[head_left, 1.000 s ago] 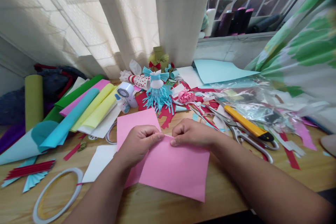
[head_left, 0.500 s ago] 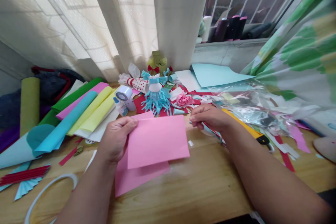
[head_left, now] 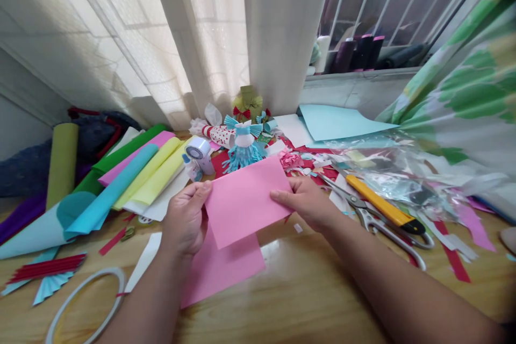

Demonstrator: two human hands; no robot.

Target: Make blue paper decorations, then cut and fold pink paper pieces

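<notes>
A rectangular pink sheet of paper (head_left: 245,204) is held up above the table between my two hands. My left hand (head_left: 187,217) pinches its left edge, thumb on top. On the right edge, the thumb of my right hand (head_left: 308,201) lies over the sheet with the fingers behind it. A second pink sheet (head_left: 226,274) lies beneath, partly covered by the first. Beyond my right hand rest scissors (head_left: 358,204) with pale handles and a yellow utility knife (head_left: 381,201).
Coloured paper rolls (head_left: 110,188) stretch along the left, near a roll of tape (head_left: 86,301). A blue fringed paper figure (head_left: 244,145) stands at the back, beside a glue bottle (head_left: 191,167). Paper scraps and clear plastic wrapping (head_left: 403,166) spread over the right.
My right hand has come to the pink sheet's right edge and now grips it. The sheet has tilted, its right side higher. The scissors beside the knife are now plainly visible.
</notes>
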